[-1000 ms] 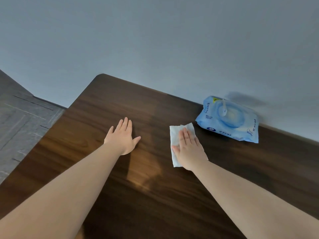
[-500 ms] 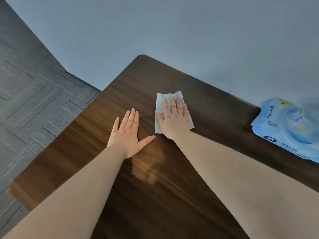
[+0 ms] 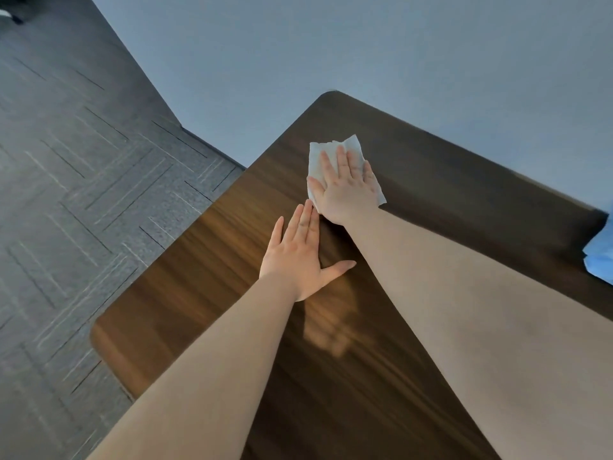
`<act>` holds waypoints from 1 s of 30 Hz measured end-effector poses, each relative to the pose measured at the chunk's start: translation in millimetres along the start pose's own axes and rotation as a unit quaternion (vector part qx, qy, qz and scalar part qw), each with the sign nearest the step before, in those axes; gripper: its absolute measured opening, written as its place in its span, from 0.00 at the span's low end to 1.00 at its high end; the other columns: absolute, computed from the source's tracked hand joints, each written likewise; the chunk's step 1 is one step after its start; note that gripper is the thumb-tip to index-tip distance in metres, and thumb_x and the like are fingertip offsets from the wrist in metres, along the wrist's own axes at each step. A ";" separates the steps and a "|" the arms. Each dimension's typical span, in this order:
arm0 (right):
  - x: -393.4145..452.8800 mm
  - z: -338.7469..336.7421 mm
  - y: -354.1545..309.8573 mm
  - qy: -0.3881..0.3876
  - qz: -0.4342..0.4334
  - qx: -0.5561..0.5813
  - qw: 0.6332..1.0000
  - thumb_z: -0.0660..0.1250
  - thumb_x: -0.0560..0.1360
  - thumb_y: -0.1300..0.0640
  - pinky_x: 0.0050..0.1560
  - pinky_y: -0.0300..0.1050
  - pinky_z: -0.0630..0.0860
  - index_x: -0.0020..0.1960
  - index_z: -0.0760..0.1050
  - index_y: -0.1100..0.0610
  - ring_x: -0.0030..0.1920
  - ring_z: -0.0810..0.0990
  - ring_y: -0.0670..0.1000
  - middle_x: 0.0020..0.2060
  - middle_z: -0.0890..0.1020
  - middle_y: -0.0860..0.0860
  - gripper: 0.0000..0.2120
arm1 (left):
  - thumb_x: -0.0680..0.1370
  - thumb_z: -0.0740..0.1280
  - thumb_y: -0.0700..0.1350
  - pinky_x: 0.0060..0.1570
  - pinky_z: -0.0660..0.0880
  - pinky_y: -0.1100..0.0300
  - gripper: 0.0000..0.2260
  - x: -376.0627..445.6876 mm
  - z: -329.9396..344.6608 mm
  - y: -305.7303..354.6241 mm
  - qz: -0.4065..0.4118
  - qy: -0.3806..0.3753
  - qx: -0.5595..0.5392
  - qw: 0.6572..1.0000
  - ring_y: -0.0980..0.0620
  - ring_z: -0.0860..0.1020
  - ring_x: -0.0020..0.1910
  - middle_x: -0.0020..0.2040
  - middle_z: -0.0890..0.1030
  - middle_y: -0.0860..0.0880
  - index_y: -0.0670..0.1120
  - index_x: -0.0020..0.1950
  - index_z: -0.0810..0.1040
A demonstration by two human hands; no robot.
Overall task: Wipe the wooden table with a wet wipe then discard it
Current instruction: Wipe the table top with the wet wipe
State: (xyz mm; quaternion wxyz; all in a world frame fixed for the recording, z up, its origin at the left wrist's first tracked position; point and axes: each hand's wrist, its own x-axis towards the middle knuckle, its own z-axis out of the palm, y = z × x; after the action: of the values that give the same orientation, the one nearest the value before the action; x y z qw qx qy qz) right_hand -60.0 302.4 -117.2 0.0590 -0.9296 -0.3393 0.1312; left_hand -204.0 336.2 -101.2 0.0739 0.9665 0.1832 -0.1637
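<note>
A white wet wipe (image 3: 319, 161) lies flat on the dark wooden table (image 3: 447, 180), near its far left corner. My right hand (image 3: 345, 189) presses flat on the wipe with fingers spread, covering most of it. My left hand (image 3: 300, 257) rests palm down on the bare wood just in front of the right hand, holding nothing, its fingertips almost touching the right wrist.
A blue pack of wipes (image 3: 602, 250) shows partly at the right frame edge, on the table by the grey wall (image 3: 365, 44). The table's left edge (image 3: 172, 254) drops to grey patterned carpet (image 3: 83, 194).
My right hand has slid the wipe leftward and away across the table toward the far left corner. The view has swung left, so the blue pack is nearly out of frame.
</note>
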 end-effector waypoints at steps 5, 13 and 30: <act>-39.9 -0.4 38.5 0.005 0.036 -0.001 0.999 0.39 0.80 0.40 0.76 0.54 0.39 0.78 0.40 0.49 0.78 0.40 0.55 0.78 0.43 0.53 0.29 | 0.69 0.41 0.75 0.75 0.40 0.49 0.47 -1.5 -1.4 0.8 0.006 -0.015 0.030 0.999 0.49 0.38 0.77 0.78 0.38 0.47 0.44 0.76 0.37; -152.5 3.1 146.9 -0.007 0.138 -0.004 0.990 0.36 0.80 0.40 0.76 0.50 0.38 0.78 0.37 0.50 0.78 0.40 0.52 0.78 0.41 0.51 0.30 | 0.73 0.40 0.71 0.75 0.43 0.53 0.42 -21.0 -1.7 59.6 0.097 -0.019 0.087 0.991 0.50 0.41 0.77 0.79 0.41 0.47 0.43 0.77 0.40; -474.7 -0.2 438.1 -0.009 0.437 0.028 0.899 0.38 0.80 0.42 0.76 0.51 0.39 0.77 0.35 0.50 0.77 0.39 0.51 0.78 0.39 0.51 0.29 | 0.74 0.41 0.70 0.74 0.41 0.54 0.39 -72.0 45.7 389.6 0.360 -0.035 0.121 0.924 0.53 0.39 0.76 0.78 0.39 0.49 0.46 0.77 0.38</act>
State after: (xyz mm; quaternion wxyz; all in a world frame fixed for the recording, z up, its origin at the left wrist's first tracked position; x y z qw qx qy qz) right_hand -139.5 -338.6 -107.4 0.0189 -0.9812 0.1040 0.1613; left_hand -133.1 -56.1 -86.9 0.0169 0.9626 -0.2014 -0.1803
